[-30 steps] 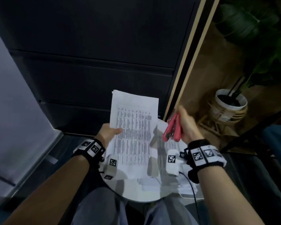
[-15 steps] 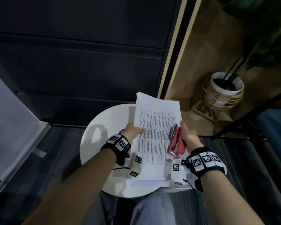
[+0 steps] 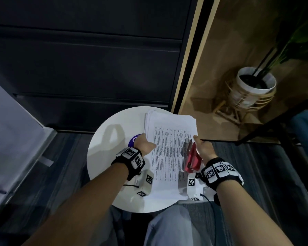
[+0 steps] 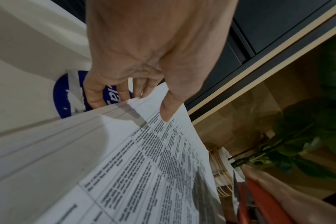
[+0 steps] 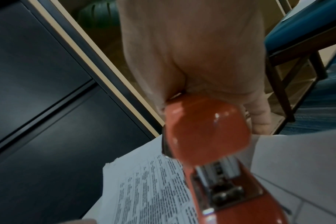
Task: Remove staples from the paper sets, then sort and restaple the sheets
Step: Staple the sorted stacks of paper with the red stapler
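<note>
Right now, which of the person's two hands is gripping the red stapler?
The right hand grips the red metal stapler, at the right edge of the printed white paper stack. The left hand pinches that stack's left edge instead.

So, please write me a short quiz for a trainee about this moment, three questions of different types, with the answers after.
1. True or false: the red stapler lies free on the round table, with no hand on it.
2. Which hand pinches the edge of the paper stack between thumb and fingers? A) left hand B) right hand C) neither
3. Fill in: past the table's right side, a potted plant stands on the ____.

Key
1. False: the right hand grips it beside the stack.
2. A
3. floor
</note>
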Available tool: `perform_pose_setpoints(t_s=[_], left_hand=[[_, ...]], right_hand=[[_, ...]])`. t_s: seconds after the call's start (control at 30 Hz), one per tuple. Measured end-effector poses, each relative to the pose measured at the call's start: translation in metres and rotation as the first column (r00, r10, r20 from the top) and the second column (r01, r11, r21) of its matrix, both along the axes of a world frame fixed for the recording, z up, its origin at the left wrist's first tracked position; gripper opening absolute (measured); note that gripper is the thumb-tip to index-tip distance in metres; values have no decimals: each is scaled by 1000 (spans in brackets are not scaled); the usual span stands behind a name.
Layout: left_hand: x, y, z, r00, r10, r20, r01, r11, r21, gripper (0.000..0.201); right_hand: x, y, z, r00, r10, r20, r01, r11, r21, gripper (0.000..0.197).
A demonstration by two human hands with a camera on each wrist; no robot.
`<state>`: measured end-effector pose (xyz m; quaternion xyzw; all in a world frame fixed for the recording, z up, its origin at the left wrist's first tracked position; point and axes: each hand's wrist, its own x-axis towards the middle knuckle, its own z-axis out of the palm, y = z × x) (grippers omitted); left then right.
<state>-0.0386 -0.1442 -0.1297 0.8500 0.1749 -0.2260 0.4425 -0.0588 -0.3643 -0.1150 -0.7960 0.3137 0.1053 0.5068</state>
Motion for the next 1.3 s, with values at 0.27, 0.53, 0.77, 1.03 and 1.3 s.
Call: perform_pose_setpoints(t_s=[0.27,0.53,0.77,1.03,1.3], left_hand=[[5,14,9,996,26,-80,-27,1000,-13,77],[-10,40,18,985,-43,-166,51,998,39,70],[-42,43,14,962,-138,-234,86,972,-220,81],[-49,52,10,941,-235,-244,179,956,-233,80],[-42,57,51,975,-222,4,213,933,-289,95]], right_hand=[[2,15,-1,999,42,-14,-41,999,27,48],[-2,29,7,997,15,-73,-21,997,-73,57],[-12,35,9,988,38,-151,-43,999,-28,51],[-43,38,37,980,-23,-200,18,999,-30,43],[-23,84,64,995,-103,8,101,985,136,50]])
